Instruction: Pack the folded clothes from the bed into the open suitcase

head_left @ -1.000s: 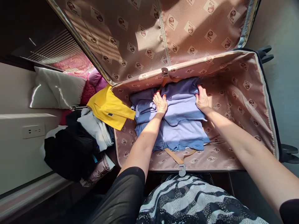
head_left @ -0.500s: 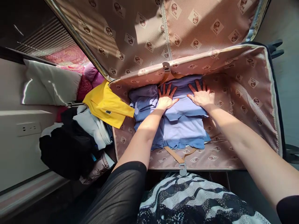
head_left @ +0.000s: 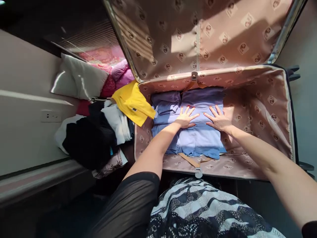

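Folded lilac-blue clothes [head_left: 200, 140] lie side by side in the bottom of an open suitcase [head_left: 262, 165] with a pinkish printed lining. My left hand [head_left: 185, 118] rests flat on them near the middle, fingers spread. Just to its right, my right hand [head_left: 219, 119] also presses down with fingers apart, near the right edge of the clothes. Neither hand grips anything. A thicker folded piece [head_left: 167, 101] sits at the upper left of the layer. Tan straps with a grey buckle [head_left: 198, 172] hang at the near side.
The raised lid [head_left: 218, 36] stands behind. A yellow garment [head_left: 133, 104] drapes over the left rim. Left of the case are black clothes [head_left: 86, 142], white clothes [head_left: 116, 122], a silvery-white bag [head_left: 79, 77] and a purple padded item [head_left: 122, 74]. A wall socket [head_left: 51, 116] is at far left.
Both hands have slid toward me over the clothes, which now lie flatter. The camera view has shifted, so the suitcase and the pile appear farther right.
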The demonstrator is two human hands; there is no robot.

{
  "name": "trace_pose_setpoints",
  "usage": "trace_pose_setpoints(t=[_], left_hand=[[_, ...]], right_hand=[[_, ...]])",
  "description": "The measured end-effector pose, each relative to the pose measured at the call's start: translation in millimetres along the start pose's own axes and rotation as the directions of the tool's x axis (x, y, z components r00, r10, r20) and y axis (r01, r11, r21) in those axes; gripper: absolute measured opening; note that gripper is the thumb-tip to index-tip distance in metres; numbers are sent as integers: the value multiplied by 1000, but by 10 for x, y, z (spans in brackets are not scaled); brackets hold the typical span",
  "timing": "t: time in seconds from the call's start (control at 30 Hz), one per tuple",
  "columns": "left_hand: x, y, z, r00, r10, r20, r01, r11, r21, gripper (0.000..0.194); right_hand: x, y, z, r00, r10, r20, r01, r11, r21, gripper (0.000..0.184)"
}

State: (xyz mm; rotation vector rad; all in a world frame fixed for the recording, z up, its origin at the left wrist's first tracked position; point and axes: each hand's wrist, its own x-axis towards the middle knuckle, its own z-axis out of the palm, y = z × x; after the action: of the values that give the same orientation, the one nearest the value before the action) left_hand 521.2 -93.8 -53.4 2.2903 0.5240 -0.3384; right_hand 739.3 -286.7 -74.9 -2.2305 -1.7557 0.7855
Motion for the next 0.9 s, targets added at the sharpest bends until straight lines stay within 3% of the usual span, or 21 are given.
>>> trace_pose_setpoints(t=[0.13, 0.23, 0.3, 0.43, 0.57, 0.67, 0.77, 0.83, 0.9], left_hand=[[-150, 427, -53, 996, -87, -30, 89, 994, 56, 70], [-504, 706, -94, 999, 27, -25, -22, 980, 197, 68], [-882, 797, -157, 993, 92, -72, -78, 980, 186, 58], [-1782, 696, -341, 972, 19, -233, -39, 996, -80, 47], [-2502, 475, -383, 927, -184, -327, 65, 938, -342, 31], [-2867, 407, -277, 903, -297, -309, 126, 873, -471, 26], [-3145, 397, -161, 891, -349, -290, 144, 823, -549, 26], [-3303, 390, -114, 887, -365, -284, 139, 797, -588, 26], [-3444, 374, -100, 884, -373, -283, 128, 775, -619, 27]], right_hand=[[1, -138, -129, 999, 42, -3, -42, 994, -102, 66], [1, -328, -264, 998, 58, -10, -59, 994, -87, 69], [28, -556, -340, 997, 75, -18, -75, 997, -12, 62], [295, -1294, -358, 999, 44, -12, -42, 989, 141, 63], [895, -2262, -314, 993, -105, -58, 115, 968, 225, 88], [1405, -2994, -350, 992, -89, -85, 111, 948, 297, 115], [1778, -3610, -361, 999, -39, -17, 42, 951, 307, 134], [1902, -3909, -318, 999, -35, 12, 30, 962, 271, 136], [1948, -4092, -262, 1000, -4, -26, 10, 973, 229, 127]])
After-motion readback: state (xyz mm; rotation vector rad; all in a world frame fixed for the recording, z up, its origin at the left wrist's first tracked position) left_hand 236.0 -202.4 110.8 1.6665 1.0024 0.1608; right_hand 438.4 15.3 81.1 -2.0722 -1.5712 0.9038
